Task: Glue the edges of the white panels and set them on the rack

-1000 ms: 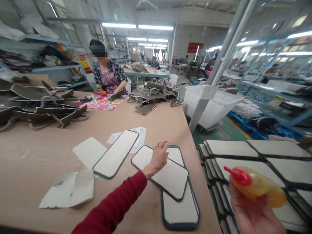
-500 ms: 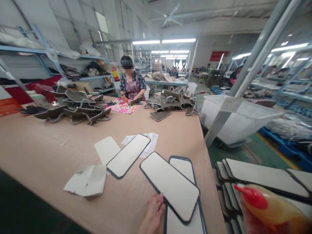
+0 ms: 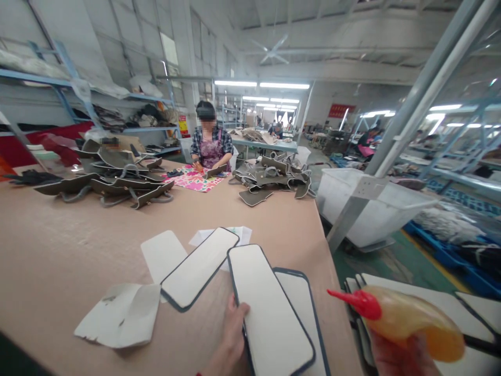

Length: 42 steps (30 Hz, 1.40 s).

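My left hand point(image 3: 231, 337) grips the near left edge of a long white panel with a dark blue border point(image 3: 268, 308), which lies on the brown table point(image 3: 58, 250) over a second such panel point(image 3: 303, 303). A third bordered panel point(image 3: 199, 266) lies just left of them. My right hand point(image 3: 399, 357) holds an amber squeeze bottle with a red nozzle point(image 3: 403, 321), its tip pointing left, beyond the table's right edge.
Crumpled white sheets point(image 3: 121, 313) lie at the near left. Dark bag pieces are piled at the far left point(image 3: 113, 180) and far middle point(image 3: 274, 177). A seated person point(image 3: 210, 143) works at the far end. A white bin point(image 3: 371, 209) and stacked panels point(image 3: 426, 297) stand right.
My left hand drew back from the panel's far end to its near edge and took hold of it. The top panel turned to lie more lengthwise. The bottle rose slightly.
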Tool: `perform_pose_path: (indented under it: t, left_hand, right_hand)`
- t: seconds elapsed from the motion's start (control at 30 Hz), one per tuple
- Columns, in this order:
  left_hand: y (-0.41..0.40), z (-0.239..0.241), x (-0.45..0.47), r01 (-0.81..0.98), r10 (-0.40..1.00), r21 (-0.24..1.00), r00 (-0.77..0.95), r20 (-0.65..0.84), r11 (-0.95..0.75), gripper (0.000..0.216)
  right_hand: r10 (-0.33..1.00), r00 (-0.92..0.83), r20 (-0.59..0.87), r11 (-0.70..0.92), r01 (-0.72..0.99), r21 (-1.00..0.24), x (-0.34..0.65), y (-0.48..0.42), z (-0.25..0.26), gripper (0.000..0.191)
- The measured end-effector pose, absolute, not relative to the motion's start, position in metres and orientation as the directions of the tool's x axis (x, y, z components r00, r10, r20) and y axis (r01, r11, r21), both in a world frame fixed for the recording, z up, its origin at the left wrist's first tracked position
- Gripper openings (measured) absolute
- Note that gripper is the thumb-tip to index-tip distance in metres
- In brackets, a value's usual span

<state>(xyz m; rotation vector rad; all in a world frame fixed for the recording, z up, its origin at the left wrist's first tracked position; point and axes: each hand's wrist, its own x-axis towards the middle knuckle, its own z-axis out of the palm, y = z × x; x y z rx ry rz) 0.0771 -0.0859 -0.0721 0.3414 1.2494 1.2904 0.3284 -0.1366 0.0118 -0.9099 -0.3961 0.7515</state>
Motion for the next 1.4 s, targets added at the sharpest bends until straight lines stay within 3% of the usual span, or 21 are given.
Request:
perform_pose_path:
  t: [0.13, 0.33, 0.53, 0.63, 0.73, 0.83, 0.93, 1.0, 1.1, 1.2, 1.3, 1.4]
  left_hand:
    - [-0.075, -0.017, 0.028, -0.506, 0.914, 0.79, -0.009, -0.406, 0.346, 0.065]
    - [-0.065, 0.036, -0.009, -0.402, 0.928, 0.841, 0.241, -0.284, 0.362, 0.077]
    - [-0.059, 0.058, -0.024, -0.375, 0.915, 0.849, 0.3, -0.269, 0.373, 0.079]
    - [-0.048, 0.062, -0.03, -0.423, 0.918, 0.837, 0.338, -0.209, 0.347, 0.075]
    - [-0.034, 0.06, -0.033, -0.435, 0.917, 0.834, 0.35, -0.192, 0.34, 0.074]
    - [-0.024, 0.057, -0.034, -0.4, 0.911, 0.848, 0.356, -0.207, 0.349, 0.076]
    - [-0.025, 0.058, -0.034, -0.353, 0.893, 0.864, 0.399, -0.207, 0.358, 0.078]
    - [-0.028, 0.061, -0.033, -0.323, 0.885, 0.875, 0.415, -0.21, 0.359, 0.078]
    - [-0.029, 0.065, -0.031, -0.342, 0.883, 0.875, 0.434, -0.177, 0.343, 0.077]
    - [-0.022, 0.063, -0.031, -0.388, 0.875, 0.853, 0.462, -0.147, 0.348, 0.076]
    - [-0.014, 0.057, -0.034, -0.392, 0.885, 0.854, 0.439, -0.153, 0.342, 0.075]
    - [-0.015, 0.056, -0.039, -0.359, 0.895, 0.877, 0.42, -0.153, 0.319, 0.074]
  right_hand:
    - [0.736, 0.675, -0.047, 0.387, -0.477, -0.789, 0.289, -0.109, 0.057, 0.041]
    - [0.749, 0.623, 0.227, 0.507, -0.318, -0.801, 0.257, -0.07, 0.077, 0.039]
    - [0.673, 0.643, 0.364, 0.588, -0.167, -0.792, 0.253, -0.046, 0.084, 0.057]
    - [0.699, 0.62, 0.356, 0.562, -0.168, -0.81, 0.249, -0.057, 0.07, 0.062]
    - [0.823, 0.484, 0.298, 0.423, -0.17, -0.89, 0.237, -0.081, 0.042, 0.055]
    - [0.824, 0.518, 0.231, 0.371, -0.185, -0.91, 0.226, -0.093, 0.033, 0.06]
    - [0.758, 0.596, 0.264, 0.453, -0.191, -0.871, 0.229, -0.075, 0.06, 0.061]
    - [0.642, 0.688, 0.339, 0.587, -0.157, -0.794, 0.237, -0.055, 0.084, 0.054]
    - [0.605, 0.704, 0.372, 0.628, -0.134, -0.767, 0.24, -0.042, 0.097, 0.053]
    - [0.679, 0.644, 0.352, 0.558, -0.141, -0.818, 0.221, -0.062, 0.073, 0.061]
    - [0.819, 0.523, 0.235, 0.37, -0.168, -0.914, 0.199, -0.09, 0.043, 0.063]
    - [0.811, 0.541, 0.221, 0.384, -0.208, -0.9, 0.198, -0.088, 0.051, 0.063]
